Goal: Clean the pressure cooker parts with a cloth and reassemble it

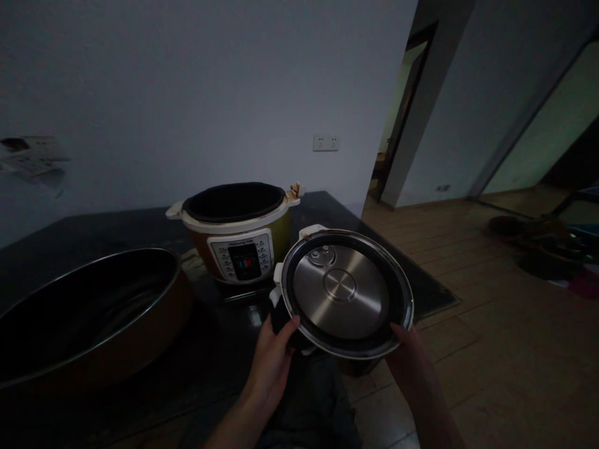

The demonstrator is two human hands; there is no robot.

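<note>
Between my two hands is a round pressure cooker lid [360,305], its brushed metal underside facing me. My left hand [274,355] grips the near left rim, thumb over the edge. On the right rim my right hand [409,349] holds on the same way; its other fingers are hidden beneath. Behind the lid, the electric pressure cooker [238,240] stands lidless on the dark table, showing a black inner pot and a front control panel. Its white collar has a handle on each side, with a brownish bit at the right one.
A large wide pan [163,312] takes up the left part of the dark tabletop [327,209]. The table's right edge ends above a tiled floor [449,337]. A wall socket [326,143] sits behind, and a doorway opens at the right.
</note>
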